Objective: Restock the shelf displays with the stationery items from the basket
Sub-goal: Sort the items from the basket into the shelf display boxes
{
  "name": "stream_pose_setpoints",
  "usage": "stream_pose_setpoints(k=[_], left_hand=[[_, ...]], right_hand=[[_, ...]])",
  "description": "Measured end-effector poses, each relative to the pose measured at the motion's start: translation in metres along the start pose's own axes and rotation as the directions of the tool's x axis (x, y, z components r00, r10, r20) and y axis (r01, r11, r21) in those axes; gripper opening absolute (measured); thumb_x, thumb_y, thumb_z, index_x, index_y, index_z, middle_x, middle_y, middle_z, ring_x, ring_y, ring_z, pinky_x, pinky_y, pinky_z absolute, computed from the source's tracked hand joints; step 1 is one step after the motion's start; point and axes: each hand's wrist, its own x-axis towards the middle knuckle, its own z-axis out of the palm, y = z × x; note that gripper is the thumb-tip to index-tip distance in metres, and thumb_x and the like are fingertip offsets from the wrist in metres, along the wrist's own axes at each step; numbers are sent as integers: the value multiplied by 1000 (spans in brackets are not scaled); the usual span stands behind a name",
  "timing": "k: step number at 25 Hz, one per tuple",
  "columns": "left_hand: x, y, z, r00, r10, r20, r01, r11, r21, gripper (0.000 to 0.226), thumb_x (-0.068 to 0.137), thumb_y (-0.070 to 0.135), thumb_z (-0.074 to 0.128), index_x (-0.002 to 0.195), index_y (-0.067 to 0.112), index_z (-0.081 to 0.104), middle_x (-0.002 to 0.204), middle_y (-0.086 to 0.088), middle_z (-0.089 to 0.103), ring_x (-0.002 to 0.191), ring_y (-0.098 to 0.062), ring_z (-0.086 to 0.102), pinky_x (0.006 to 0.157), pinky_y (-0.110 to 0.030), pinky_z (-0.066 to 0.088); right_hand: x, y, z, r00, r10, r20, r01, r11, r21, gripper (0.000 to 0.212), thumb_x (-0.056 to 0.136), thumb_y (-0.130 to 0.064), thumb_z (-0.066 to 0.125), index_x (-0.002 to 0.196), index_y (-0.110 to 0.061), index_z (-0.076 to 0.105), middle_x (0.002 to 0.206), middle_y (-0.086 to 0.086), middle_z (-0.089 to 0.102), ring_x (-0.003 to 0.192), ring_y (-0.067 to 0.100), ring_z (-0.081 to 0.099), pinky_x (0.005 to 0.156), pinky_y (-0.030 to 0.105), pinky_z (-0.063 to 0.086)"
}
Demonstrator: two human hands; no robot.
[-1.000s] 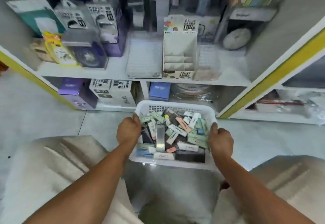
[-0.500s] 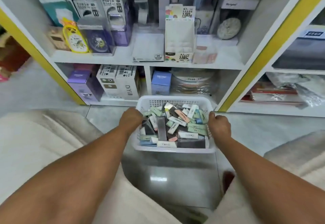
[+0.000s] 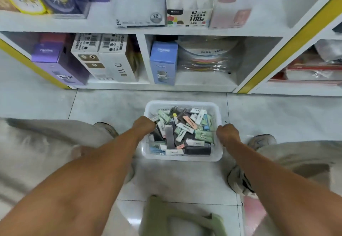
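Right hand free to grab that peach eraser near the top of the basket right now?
Probably not yet. The right hand grips the basket rim, as does the left hand. The peach eraser lies uncovered on the pile, so nothing else blocks it once that hand lets go.

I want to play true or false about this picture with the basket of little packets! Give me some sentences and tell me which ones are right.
1. Both hands hold the basket, the left hand on one side rim and the right hand on the other. True.
2. The basket is empty. False: it is full of small stationery packets in green, white, pink, blue and dark colours.
3. The basket is up on a shelf. False: it is low over the tiled floor, in front of the shelves.
4. A blue box stands in the bottom shelf compartment behind the basket. True.
5. One hand is lifting a packet out. False: neither hand holds a packet.
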Motion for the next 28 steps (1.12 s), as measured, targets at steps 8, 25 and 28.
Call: stream_pose_setpoints(k=[8,25,28], left_hand=[[16,-7,29,978,156,-135,-52,821,569,40,86,18,61,123,2,53,120,-14,53,109,-31,54,81,-39,49],[54,61,114,778,435,453,-567,176,805,111,50,66,85,136,6,46,135,-14,47,125,-32,43,106,-46,35],[60,68,114,802,390,452,-560,231,795,107,45,70,84,130,13,50,130,-9,54,123,-29,46,106,-49,32]], right_hand=[[8,16,30,994,-85,-65,71,978,-198,15,81,-4,51,93,-6,60,105,14,61,81,29,60,65,32,50],[-8,25,84,866,-500,1,474,821,-319,48,83,-8,59,131,-5,52,127,16,54,106,34,55,81,45,51],[-8,24,84,861,-508,-33,485,839,-248,45,81,-5,62,125,-4,56,120,17,57,102,35,56,79,46,52]])
